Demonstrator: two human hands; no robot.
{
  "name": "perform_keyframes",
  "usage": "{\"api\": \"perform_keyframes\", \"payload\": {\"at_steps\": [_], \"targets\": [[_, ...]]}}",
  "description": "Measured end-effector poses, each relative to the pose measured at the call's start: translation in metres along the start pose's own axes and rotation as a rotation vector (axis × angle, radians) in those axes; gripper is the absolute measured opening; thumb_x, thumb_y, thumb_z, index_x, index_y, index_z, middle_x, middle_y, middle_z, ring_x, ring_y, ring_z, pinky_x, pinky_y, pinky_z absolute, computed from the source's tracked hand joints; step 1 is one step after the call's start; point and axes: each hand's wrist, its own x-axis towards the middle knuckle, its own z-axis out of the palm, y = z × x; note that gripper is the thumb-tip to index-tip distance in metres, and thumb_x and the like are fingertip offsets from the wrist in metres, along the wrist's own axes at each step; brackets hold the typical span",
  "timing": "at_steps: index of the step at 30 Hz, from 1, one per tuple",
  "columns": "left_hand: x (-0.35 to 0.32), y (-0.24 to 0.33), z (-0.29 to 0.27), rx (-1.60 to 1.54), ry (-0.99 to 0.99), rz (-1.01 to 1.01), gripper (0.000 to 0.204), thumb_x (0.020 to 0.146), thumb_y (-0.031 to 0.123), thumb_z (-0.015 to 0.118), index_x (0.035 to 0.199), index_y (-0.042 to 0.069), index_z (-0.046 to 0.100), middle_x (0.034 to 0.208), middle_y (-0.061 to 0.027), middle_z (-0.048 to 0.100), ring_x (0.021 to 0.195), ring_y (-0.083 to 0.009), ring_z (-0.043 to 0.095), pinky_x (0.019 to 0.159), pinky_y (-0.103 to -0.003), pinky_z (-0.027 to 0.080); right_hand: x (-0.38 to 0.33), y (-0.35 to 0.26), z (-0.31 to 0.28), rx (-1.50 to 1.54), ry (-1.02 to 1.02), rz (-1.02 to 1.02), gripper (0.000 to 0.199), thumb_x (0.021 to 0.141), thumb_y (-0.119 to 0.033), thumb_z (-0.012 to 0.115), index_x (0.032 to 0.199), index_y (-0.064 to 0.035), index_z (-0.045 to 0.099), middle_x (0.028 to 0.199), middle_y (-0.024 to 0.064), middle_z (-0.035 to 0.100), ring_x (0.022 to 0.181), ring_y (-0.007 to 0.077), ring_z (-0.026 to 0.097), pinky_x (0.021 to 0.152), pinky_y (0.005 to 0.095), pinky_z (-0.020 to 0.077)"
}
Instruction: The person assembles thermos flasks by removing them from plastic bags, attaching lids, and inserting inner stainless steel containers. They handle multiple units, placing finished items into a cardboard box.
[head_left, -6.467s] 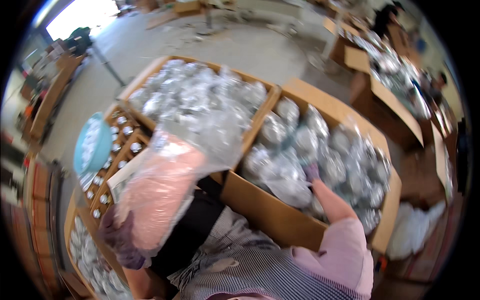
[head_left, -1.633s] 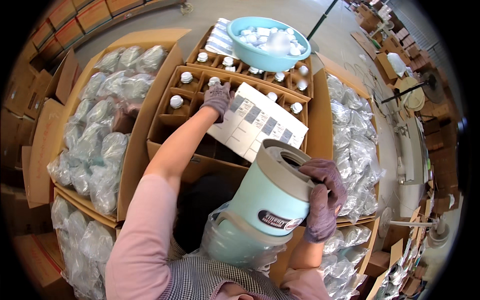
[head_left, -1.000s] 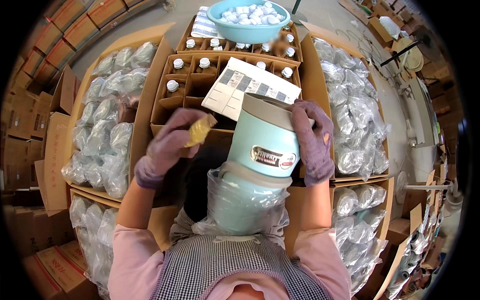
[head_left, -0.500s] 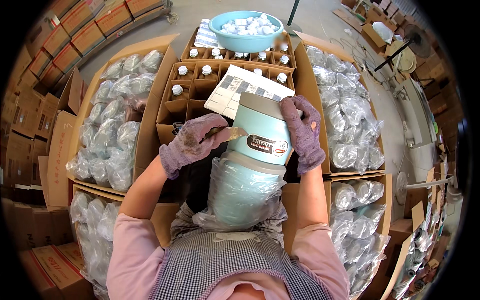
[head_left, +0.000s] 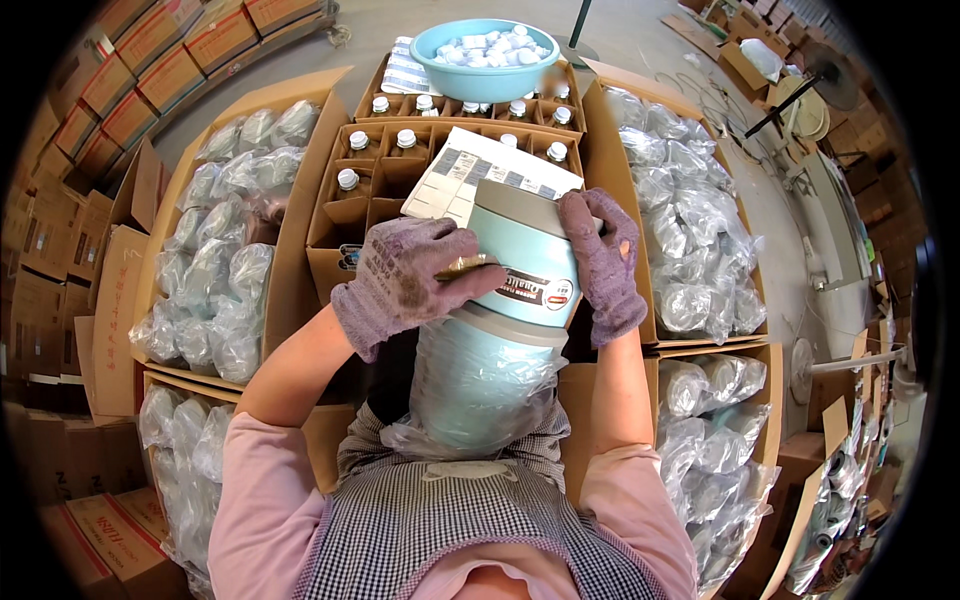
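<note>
Pale-blue flask (head_left: 525, 250) sits in front of the person's lap, leaning a bit, grey end (head_left: 515, 205) facing away. Right grip (head_left: 606, 262) is wrapped round its upper right side, fingers up by the grey end. Left grip (head_left: 410, 275) is pinched on a small shiny yellowish strip (head_left: 466, 267) beside the flask's dark label (head_left: 535, 290). Can't tell from here what the strip is, or if it touches the wall.

Handling, my read: stiff shell, bulky, probably middling weight, won't squash. Wall is smooth and glossy, likely slick and easy to scuff. Clear film (head_left: 490, 390) bunched round the lower half is thin, crinkly, loose; a hold there would likely slide. Better take it at the grey end, or under the grey band (head_left: 510, 326) mid-body where there's a step. Gloves are purple-grey, knit-looking, dark smudges; should add some friction.

Around it: divided brown carton (head_left: 328, 268) with capped bottles (head_left: 348, 182), stiff flat printed card (head_left: 447, 178) lying aslant on top. Round blue basin (head_left: 432, 76) behind, full of white lids (head_left: 490, 47). Film-bagged pieces (head_left: 215, 235) fill the cartons either side.
</note>
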Motion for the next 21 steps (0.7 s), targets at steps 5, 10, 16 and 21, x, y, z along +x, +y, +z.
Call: {"api": "perform_keyframes", "payload": {"at_steps": [5,10,16,21], "targets": [[0.006,0.035,-0.027,-0.198,0.107,0.597,0.030,0.065,0.029,0.088,0.080,0.013,0.068,0.067,0.0005,0.060,0.056,-0.0133,0.058,0.047,-0.028,0.038,0.002,0.002,-0.001,-0.119,-0.042,-0.210,0.029,0.087,-0.027,0.073,0.092,0.0015,0.071,0.085,0.0113,0.067,0.082,0.0186,0.061,0.076,0.0330,0.0487],[-0.029,-0.023,-0.059,-0.508,0.076,0.226,0.028,0.072,0.023,0.087,0.072,0.009,0.062,0.065,-0.0002,0.058,0.053,-0.0145,0.054,0.048,-0.029,0.041,0.000,0.010,-0.005,0.016,0.016,-0.030,0.030,0.088,-0.027,0.070,0.091,0.0025,0.071,0.088,0.0092,0.068,0.083,0.0169,0.061,0.077,0.0317,0.0473],[-0.153,-0.170,0.001,-0.093,-0.101,-0.965,0.037,0.081,0.039,0.079,0.079,0.005,0.062,0.075,-0.0104,0.067,0.073,-0.0250,0.068,0.065,-0.034,0.051,0.002,0.015,0.000,0.092,0.011,0.021,0.024,0.091,-0.020,0.066,0.090,0.0038,0.067,0.084,0.0069,0.062,0.081,0.0149,0.054,0.077,0.0306,0.0441],[-0.205,-0.214,0.067,0.478,-0.222,-1.026,0.056,0.085,0.065,0.061,0.097,0.010,0.066,0.094,-0.0135,0.072,0.092,-0.0287,0.070,0.079,-0.041,0.053,0.006,0.018,0.006,0.031,-0.004,0.034,0.029,0.093,-0.024,0.064,0.090,0.0046,0.067,0.085,0.0059,0.062,0.083,0.0145,0.053,0.081,0.0301,0.0425]]}}
